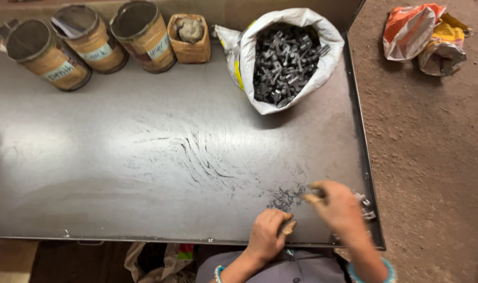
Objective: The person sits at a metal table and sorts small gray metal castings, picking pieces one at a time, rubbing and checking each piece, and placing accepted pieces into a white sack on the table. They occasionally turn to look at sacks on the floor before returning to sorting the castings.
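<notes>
Three taped tins and one small box along the table back; one open sack of dark metal parts. Left hand curled, pinching something small; right hand blurred, grip unclear, near metal pieces at the edge. Best kept low, steady, away from the rim.

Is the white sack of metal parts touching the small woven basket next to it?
Apart. The head view shows a strip of dark tabletop between the white sack and the woven basket; only the sack's crumpled edge reaches toward it.
</notes>
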The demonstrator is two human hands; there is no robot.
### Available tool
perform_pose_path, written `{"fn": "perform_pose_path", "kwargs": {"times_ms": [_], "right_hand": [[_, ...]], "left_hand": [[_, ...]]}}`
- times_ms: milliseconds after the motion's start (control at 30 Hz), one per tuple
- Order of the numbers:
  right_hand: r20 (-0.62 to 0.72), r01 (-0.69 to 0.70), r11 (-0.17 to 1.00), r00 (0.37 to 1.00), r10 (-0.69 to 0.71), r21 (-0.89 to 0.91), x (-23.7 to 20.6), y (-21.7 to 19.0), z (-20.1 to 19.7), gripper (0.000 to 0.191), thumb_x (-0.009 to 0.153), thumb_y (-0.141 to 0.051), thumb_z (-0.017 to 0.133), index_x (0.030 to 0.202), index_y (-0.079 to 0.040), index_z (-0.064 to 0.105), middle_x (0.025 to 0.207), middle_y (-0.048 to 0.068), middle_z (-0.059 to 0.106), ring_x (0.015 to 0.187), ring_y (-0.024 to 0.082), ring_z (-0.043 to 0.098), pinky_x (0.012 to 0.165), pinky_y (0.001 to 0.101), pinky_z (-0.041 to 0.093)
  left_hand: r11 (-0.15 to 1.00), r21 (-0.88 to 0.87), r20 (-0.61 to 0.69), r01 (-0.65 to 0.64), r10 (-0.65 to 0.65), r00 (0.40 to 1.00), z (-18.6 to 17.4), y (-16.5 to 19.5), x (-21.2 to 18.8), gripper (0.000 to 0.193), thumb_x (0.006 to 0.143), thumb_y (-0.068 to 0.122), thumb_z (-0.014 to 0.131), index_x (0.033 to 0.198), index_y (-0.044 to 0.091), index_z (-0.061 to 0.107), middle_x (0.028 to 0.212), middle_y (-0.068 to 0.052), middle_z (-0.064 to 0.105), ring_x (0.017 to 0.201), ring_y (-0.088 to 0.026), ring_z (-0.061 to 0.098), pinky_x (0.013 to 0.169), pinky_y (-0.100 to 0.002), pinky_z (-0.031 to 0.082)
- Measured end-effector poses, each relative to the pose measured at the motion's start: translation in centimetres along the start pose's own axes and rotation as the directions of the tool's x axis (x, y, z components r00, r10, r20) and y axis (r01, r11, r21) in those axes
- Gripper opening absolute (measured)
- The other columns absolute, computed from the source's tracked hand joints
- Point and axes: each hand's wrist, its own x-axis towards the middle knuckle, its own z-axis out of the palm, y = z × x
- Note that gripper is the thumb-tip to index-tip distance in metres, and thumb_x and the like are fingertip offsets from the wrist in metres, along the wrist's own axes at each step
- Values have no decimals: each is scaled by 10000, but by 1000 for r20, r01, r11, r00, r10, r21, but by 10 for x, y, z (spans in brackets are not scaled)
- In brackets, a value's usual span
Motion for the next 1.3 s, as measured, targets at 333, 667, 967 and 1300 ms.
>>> {"fn": "perform_pose_path", "kwargs": {"times_ms": [333, 667, 967, 1300], "right_hand": [[255, 523, 554, 536, -805, 648, -45, -90, 117, 222, 896, -263, 810, 961, -61, 746, 906, 111, 716, 898, 307, 670, 790, 400, 522], [590, -201, 614, 603, -537, 763, -49, -86, 149, 263, 973, -242, 749, 942, 17, 715, 788, 11, 705, 737, 56, 615, 669, 246, 513], [643, -274, 631, 596, -481, 726, -49, -93, 138, 226, 957, -214, 751, 953, 10, 720, 811, 21, 718, 731, 67, 642, 661, 243, 537], [650, -264, 645, 588, -482, 717, -51, -91, 139, 225, 964, -215, 754, 949, 8, 720, 783, 20, 708, 708, 61, 636, 639, 233, 521]], "left_hand": [[887, 207, 150, -414, 389, 909, 17, -1, 3, 262, 906, 244, 728, 1120, 102, 675, 1293, -108, 625, 1170, -323, 595, 1019, -501, 415], [851, 344, 49, -397, 405, 913, 7, 23, 21, 316, 883, 321, 663, 1087, 85, 712, 1147, -75, 700, 1064, -261, 631, 952, -462, 420], [892, 323, 67, -316, 311, 948, 5, 31, 20, 315, 995, 387, 633, 1057, 91, 721, 1034, -57, 676, 1043, -268, 619, 960, -447, 400], [880, 299, 63, -369, 367, 928, 5, 28, 21, 366, 929, 444, 644, 929, 80, 686, 899, -53, 617, 987, -264, 607, 973, -435, 388]]}}
